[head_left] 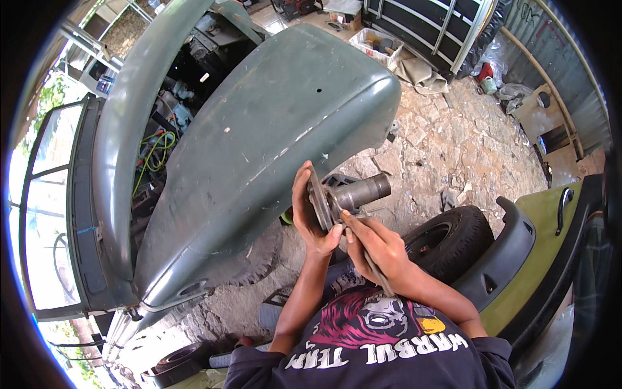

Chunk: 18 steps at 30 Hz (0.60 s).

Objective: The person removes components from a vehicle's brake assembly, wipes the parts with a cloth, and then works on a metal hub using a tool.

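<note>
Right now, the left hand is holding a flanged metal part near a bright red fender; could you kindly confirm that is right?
Not quite: the fender is dull green, not bright red, as the head view shows. The left hand is indeed holding the flanged metal part near it.

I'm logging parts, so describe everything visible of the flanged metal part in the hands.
The flanged metal part looks like dull grey-brown steel. A broad plate carries a stepped cylindrical stem, narrower than the plate. It's held up, plate roughly on edge, stem pointing rightward in the picture. The left hand supports the plate's outer side; the right hand has its fingers near the lower side, exact contact unclear.
</note>
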Tool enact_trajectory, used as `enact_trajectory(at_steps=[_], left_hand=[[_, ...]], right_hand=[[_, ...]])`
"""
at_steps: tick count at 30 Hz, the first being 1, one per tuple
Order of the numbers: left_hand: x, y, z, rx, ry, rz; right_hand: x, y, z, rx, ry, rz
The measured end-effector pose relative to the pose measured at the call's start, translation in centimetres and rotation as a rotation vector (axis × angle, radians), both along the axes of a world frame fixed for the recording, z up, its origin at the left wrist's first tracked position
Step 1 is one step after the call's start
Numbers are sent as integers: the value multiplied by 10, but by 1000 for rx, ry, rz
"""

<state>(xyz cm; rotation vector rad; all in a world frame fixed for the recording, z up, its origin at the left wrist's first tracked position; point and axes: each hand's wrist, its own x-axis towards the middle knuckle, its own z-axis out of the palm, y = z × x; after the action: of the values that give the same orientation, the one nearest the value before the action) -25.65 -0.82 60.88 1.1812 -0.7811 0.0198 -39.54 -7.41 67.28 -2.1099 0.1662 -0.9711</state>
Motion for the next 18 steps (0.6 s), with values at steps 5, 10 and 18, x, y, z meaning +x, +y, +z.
enact_trajectory(at_steps=[5, 10, 18], left_hand=[[-7, 0, -7, 11, -18, -36], [-6, 1, -7, -23, 74, -4], [-1, 7, -6, -40, 88, 38]], right_hand=[[-13, 3, -2, 2, 35, 1], [-24, 9, -9, 35, 11, 40], [-2, 10, -7, 38, -120, 52]])
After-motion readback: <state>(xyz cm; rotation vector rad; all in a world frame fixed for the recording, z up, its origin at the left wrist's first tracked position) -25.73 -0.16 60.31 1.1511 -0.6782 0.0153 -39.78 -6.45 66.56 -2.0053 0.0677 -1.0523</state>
